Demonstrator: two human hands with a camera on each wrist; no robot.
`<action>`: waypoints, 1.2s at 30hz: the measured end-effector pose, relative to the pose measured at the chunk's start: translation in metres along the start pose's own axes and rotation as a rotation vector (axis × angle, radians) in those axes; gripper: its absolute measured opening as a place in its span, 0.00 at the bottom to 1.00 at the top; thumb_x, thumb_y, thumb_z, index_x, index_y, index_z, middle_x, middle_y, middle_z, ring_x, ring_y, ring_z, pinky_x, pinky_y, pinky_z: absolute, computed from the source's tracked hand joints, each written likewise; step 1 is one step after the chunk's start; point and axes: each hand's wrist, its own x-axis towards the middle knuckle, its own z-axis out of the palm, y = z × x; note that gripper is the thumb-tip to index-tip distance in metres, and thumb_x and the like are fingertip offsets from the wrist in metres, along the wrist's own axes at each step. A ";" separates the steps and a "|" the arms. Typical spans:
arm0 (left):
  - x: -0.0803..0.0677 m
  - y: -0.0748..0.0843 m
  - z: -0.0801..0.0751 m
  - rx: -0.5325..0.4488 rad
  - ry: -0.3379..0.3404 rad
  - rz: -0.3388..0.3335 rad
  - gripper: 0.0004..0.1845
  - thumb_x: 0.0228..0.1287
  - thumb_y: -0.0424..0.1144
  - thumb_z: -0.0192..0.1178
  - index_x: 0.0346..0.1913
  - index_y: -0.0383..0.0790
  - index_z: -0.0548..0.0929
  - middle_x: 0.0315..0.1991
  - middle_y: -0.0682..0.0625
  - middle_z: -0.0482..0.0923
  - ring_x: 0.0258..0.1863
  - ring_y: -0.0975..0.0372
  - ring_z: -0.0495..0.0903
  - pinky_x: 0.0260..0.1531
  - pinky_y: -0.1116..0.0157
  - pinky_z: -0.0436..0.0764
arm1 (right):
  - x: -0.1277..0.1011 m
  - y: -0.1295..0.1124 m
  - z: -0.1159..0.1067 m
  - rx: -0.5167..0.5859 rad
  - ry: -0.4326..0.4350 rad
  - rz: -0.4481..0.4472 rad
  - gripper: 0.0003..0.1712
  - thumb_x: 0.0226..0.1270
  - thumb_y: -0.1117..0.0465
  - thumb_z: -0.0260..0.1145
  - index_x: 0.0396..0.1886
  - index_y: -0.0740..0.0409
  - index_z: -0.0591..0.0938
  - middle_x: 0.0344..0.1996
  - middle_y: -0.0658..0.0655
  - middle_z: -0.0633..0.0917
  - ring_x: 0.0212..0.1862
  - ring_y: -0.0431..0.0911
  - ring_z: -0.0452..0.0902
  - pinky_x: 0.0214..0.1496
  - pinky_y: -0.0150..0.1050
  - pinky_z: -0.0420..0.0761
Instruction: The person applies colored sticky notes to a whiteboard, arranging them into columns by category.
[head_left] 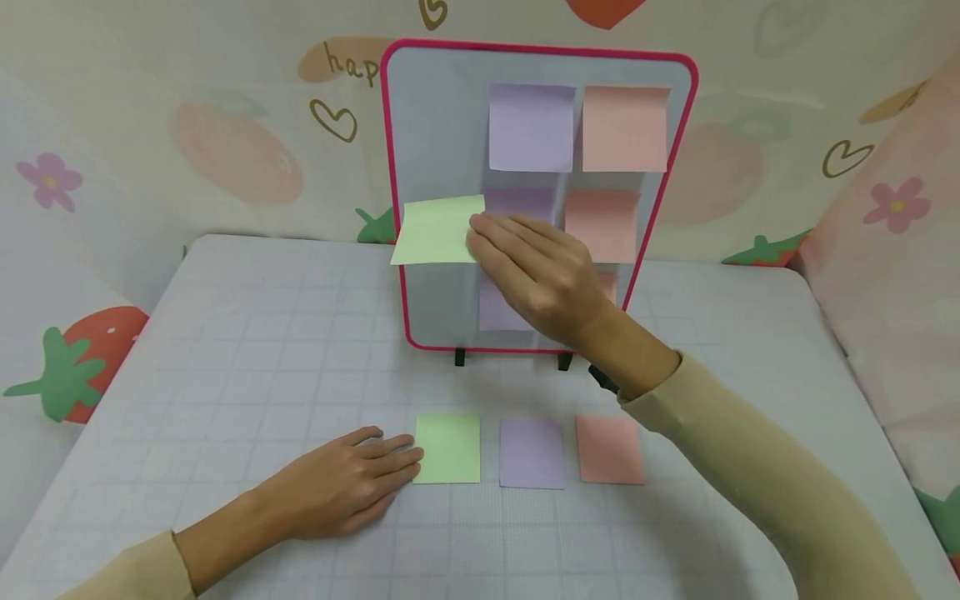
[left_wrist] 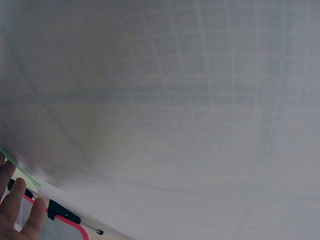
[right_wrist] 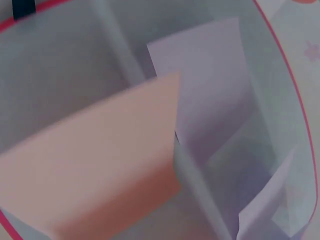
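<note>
My right hand (head_left: 540,271) pinches a light green sticky note (head_left: 435,233) by its right edge, in front of the left part of a whiteboard (head_left: 435,125) with a pink-red frame. Purple sticky notes (head_left: 531,129) run down the board's middle, and pink ones (head_left: 624,129) down its right side; the hand hides parts of the lower notes. On the table, my left hand (head_left: 348,483) lies with fingers extended, fingertips at the left edge of a green sticky note pad (head_left: 448,450). In the left wrist view a few fingers (left_wrist: 15,205) show beside a green edge.
Right of the green pad lie a purple pad (head_left: 532,454) and a pink pad (head_left: 610,450), in a row. The board stands on black feet (head_left: 460,357) on a white table (head_left: 300,333) with a grid pattern. Behind hangs a strawberry-print cloth (head_left: 240,158).
</note>
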 end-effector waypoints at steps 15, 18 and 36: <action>0.000 0.000 0.000 -0.006 -0.001 -0.005 0.24 0.76 0.43 0.40 0.58 0.41 0.84 0.60 0.50 0.80 0.61 0.58 0.78 0.55 0.58 0.78 | 0.031 0.028 0.010 -0.084 0.081 0.070 0.05 0.63 0.75 0.68 0.38 0.69 0.87 0.38 0.63 0.89 0.42 0.54 0.88 0.50 0.45 0.84; 0.000 0.000 0.000 -0.006 -0.008 -0.006 0.23 0.76 0.43 0.41 0.58 0.41 0.84 0.60 0.50 0.80 0.61 0.58 0.78 0.55 0.58 0.78 | 0.034 0.033 0.014 -0.097 0.074 0.065 0.05 0.64 0.74 0.67 0.38 0.69 0.87 0.39 0.63 0.89 0.42 0.54 0.88 0.51 0.44 0.84; -0.002 0.002 0.004 0.002 0.016 0.003 0.21 0.73 0.43 0.46 0.58 0.39 0.84 0.58 0.49 0.81 0.60 0.57 0.79 0.54 0.57 0.79 | 0.041 0.052 0.026 -0.137 0.017 0.081 0.09 0.72 0.71 0.61 0.39 0.68 0.87 0.41 0.62 0.89 0.46 0.54 0.87 0.56 0.43 0.81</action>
